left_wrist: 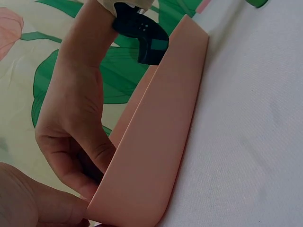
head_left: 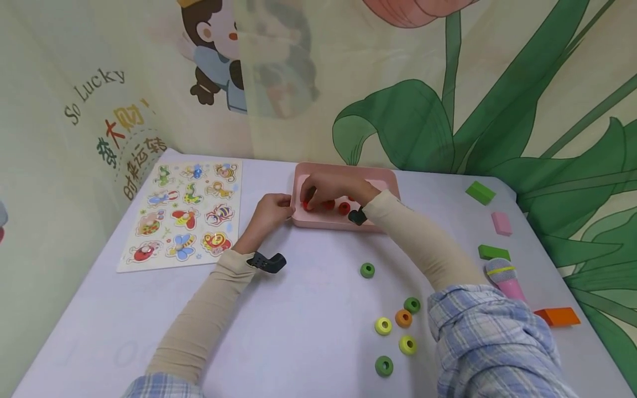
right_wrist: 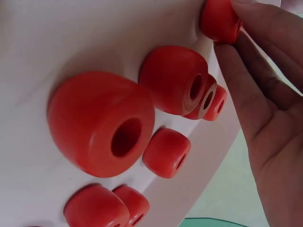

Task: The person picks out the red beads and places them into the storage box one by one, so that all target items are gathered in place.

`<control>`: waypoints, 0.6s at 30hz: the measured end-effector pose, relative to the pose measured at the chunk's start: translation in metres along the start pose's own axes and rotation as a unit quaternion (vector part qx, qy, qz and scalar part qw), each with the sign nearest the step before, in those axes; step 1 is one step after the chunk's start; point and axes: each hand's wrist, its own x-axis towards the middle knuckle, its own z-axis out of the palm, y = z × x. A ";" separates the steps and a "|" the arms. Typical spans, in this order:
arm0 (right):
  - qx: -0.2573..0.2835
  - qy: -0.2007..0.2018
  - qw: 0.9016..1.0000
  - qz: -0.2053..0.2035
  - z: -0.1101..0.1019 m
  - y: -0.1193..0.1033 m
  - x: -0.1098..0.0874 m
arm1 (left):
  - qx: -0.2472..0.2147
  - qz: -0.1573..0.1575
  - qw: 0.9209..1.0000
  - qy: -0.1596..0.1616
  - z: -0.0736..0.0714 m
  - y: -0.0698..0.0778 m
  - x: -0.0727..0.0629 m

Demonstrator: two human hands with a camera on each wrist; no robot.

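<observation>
A shallow pink tray (head_left: 338,223) stands near the table's back edge with several red beads (right_wrist: 101,124) lying inside. My right hand (head_left: 332,187) reaches down into its left part. Between thumb and fingers it pinches one red bead (right_wrist: 220,21), close to the tray floor in the right wrist view. At the tray's left end, my left hand (head_left: 269,214) grips the rim. In the left wrist view only part of the left hand (left_wrist: 40,201) shows, at the tray's corner, and the bead in the right hand is hidden behind the tray wall.
Green (head_left: 367,270), orange (head_left: 403,318) and yellow beads (head_left: 382,326) lie loose in front of the tray. An insect puzzle board (head_left: 166,224) lies at left. On the right are colored blocks (head_left: 480,192) and a toy microphone (head_left: 502,273). A printed curtain (head_left: 308,132) hangs behind.
</observation>
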 end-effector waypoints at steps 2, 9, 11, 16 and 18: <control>0.002 -0.001 1.000 0.004 0.001 -0.001 -0.003 | 0.000 0.000 1.000 0.000 0.001 0.001 0.000; 0.015 0.012 1.000 0.004 0.002 -0.002 -0.009 | 0.004 0.017 1.000 0.002 0.003 0.003 -0.002; 0.024 0.026 0.999 0.000 0.000 -0.001 -0.011 | 0.009 0.025 1.000 0.000 0.002 0.002 -0.002; 0.054 0.099 0.993 0.019 -0.007 0.002 -0.030 | 0.023 0.026 0.999 -0.006 -0.005 -0.003 -0.001; 0.061 0.136 0.988 0.039 -0.010 0.006 -0.050 | 0.022 0.028 0.999 -0.007 -0.008 -0.002 -0.001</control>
